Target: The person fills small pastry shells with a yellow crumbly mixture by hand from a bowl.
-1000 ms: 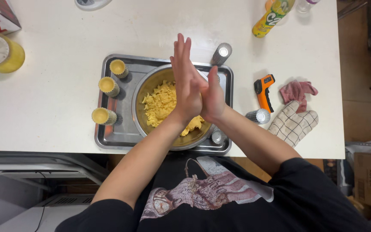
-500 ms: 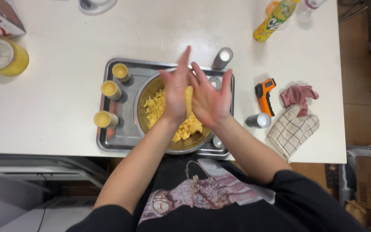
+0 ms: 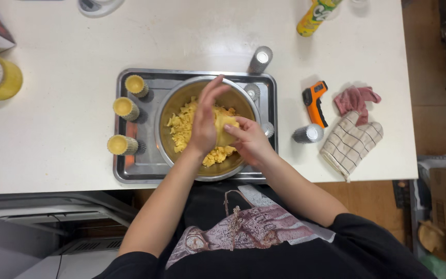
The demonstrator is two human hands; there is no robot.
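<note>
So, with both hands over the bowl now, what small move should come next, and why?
Probably keep pressing the dough piece flat between the left hand and right hand, staying over the metal bowl. The piece looks thick, and three filled moulds stand on the tray, so crumbs would fall back into the bowl.
</note>
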